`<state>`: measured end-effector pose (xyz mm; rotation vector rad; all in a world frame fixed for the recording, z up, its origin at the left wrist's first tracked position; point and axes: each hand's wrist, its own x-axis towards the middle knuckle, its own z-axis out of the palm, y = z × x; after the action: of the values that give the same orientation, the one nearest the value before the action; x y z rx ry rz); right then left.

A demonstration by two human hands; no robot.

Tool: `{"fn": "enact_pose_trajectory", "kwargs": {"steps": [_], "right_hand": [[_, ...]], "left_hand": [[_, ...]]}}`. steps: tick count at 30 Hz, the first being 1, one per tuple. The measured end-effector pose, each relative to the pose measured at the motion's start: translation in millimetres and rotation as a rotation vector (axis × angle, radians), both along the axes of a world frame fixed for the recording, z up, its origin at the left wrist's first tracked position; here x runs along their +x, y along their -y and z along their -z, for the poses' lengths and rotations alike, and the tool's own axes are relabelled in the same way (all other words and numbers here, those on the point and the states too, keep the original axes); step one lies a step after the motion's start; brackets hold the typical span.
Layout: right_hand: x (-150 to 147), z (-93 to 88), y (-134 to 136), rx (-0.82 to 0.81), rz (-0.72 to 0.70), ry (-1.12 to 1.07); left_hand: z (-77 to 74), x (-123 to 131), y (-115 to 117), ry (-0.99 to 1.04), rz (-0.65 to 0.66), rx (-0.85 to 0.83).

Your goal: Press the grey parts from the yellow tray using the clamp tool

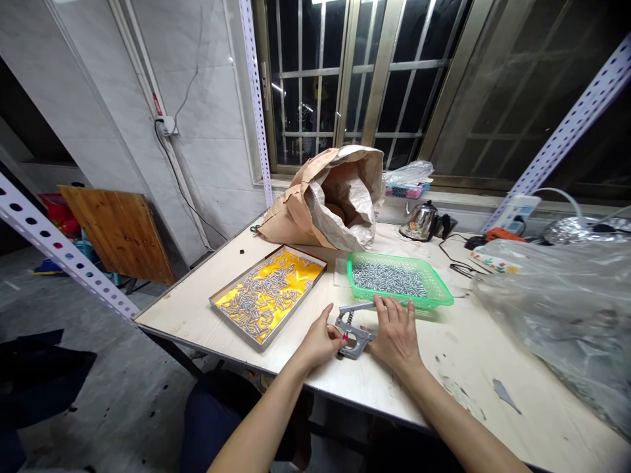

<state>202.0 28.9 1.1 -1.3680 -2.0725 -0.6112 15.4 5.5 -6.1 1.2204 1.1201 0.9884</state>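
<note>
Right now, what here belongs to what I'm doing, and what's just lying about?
Likely part of the job:
metal hand tool, between left hand and right hand
yellow-lined tray of small metal pieces
green basket of more metal pieces

Probably just lying about:
kettle
clear plastic bag
wooden board
paper bag, contents unclear

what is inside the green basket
The green basket holds a heap of small grey metal pieces; only the top layer shows, so whatever lies beneath it cannot be seen.

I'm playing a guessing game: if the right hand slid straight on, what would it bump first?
Probably the basket: the right hand points at it, though depth is unclear.
</note>
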Motion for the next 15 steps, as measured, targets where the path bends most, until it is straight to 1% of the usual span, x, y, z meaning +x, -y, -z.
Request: {"fn": "enact_pose_trajectory", "kwargs": {"steps": [3,5,7,8,10,13,15], "right_hand": [[2.5,1.5,-1.9,0.014,0.004,0.008],[5.7,4.2,-4.0,0.008,0.01,0.028],[8.8,7.7,-5.5,-0.032,0.01,0.055],[9.7,9.6,-5.9,-0.067,0.01,0.067],[9.7,13.0,-5.7,-0.172,0.024,0.086],[6.1,15.3,-3.5,-0.385,0.061,0.108],[3.8,14.6,-1.8,-0.472,0.075,0.115]], "left_hand": [[2.9,-1.2,-3.7,0.055,-0.029,0.013],[2.9,-3.8,-7.7,0.107,-0.128,0.069],[0.2,-7.5,-11.2,0.139,-0.283,0.146],[-1.9,-9.3,-12.4,0.144,-0.357,0.176],[-6.5,-12.1,-13.0,0.141,-0.454,0.203],[-11.5,-13.0,-11.0,0.097,-0.49,0.214],[-12.4,-12.0,-9.3,0.059,-0.489,0.244]]}}
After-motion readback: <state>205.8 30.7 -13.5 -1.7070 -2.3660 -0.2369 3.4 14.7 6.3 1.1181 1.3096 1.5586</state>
